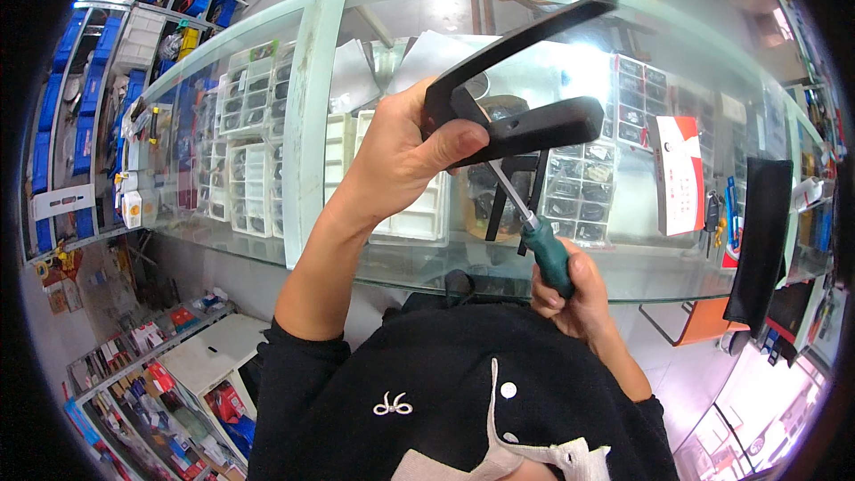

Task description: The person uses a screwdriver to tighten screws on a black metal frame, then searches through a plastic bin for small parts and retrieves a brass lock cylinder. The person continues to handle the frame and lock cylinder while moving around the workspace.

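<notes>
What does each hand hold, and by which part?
Left hand: a black U-shaped piece, by its joined end. Right hand: a screwdriver, by its green handle.

Dark-green screwdriver handle (549,258), black bracket (550,127), red-and-white box (679,175), blue bins (93,87)

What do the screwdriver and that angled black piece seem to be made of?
Screwdriver shaft: silvery and shiny, so probably steel. Green handle: smooth, evenly coloured, likely plastic. Angled black piece: satin surface with soft highlights; plastic or coated metal, I cannot tell.
</notes>
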